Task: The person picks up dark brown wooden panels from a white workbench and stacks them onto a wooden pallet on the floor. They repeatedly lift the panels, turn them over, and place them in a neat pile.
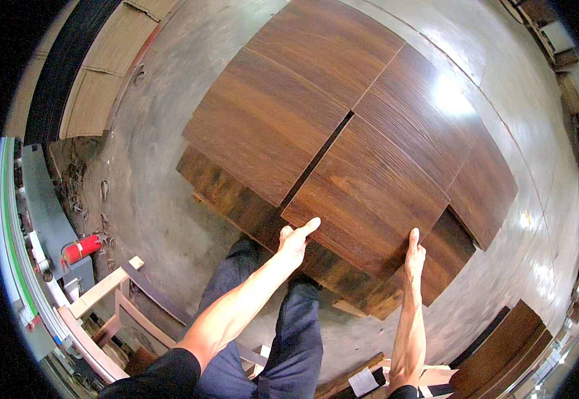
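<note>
Dark brown wood-grain laminate panel (369, 193), flat, rectangular and glossy, lies in the middle of the frame on top of a stack of like boards. The left hand (294, 241) rests at its near left corner, fingers curled, the forefinger stretched out along the edge. The right hand (414, 249) presses on the near right edge, fingers held together and straight, pointing up the frame. Three more smooth brown panels sit level with it: one (263, 126) to the upper left across a narrow dark gap, one (329, 43) at the top, one (422, 113) at the upper right. A darker, streakier lower layer (236, 196) juts out beneath. The polished grey concrete floor (156, 199) shines around the stack. One red fire extinguisher (80, 249) lies at the left, near pale timber frames (103, 299).
</note>
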Tool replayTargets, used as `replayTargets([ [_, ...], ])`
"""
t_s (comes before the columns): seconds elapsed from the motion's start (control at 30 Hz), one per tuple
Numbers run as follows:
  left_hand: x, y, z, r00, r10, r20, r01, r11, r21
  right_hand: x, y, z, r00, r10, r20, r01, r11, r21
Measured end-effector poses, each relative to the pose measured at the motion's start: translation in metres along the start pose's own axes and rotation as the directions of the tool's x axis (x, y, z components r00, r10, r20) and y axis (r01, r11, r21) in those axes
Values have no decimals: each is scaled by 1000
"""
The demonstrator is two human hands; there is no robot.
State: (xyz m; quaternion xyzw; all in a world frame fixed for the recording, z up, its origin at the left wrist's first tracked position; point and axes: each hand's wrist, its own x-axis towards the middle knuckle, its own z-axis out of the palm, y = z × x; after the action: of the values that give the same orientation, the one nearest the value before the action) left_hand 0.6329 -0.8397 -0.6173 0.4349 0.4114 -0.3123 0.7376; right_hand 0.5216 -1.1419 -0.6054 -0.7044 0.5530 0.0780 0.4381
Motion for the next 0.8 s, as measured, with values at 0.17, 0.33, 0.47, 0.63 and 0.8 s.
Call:
replayTargets([
  [0.17, -2, 12, 2, 998, -2, -59, 2, 1000, -11, 3, -14, -2, 999, 30, 24, -26, 990, -141],
  [0.33, 0, 16, 1, 999, 38, -28, -40, 995, -89, 0, -23, 0, 999, 0, 36, 6, 985, -170],
  [0.47, 2, 15, 1, 998, 6, -57, -10, 998, -65, 3, -17, -4, 997, 13, 76, -2, 989, -147],
  [0.63, -10, 22, 18, 983, -1, -182, 2, 1000, 4, 11, 11, 2, 999, -35, 34, 35, 999, 11],
  [0.8, -3, 17, 12, 990, 3, -143, -12, 998, -62, 5, -2, 5, 998, -44, 50, 40, 997, 73],
])
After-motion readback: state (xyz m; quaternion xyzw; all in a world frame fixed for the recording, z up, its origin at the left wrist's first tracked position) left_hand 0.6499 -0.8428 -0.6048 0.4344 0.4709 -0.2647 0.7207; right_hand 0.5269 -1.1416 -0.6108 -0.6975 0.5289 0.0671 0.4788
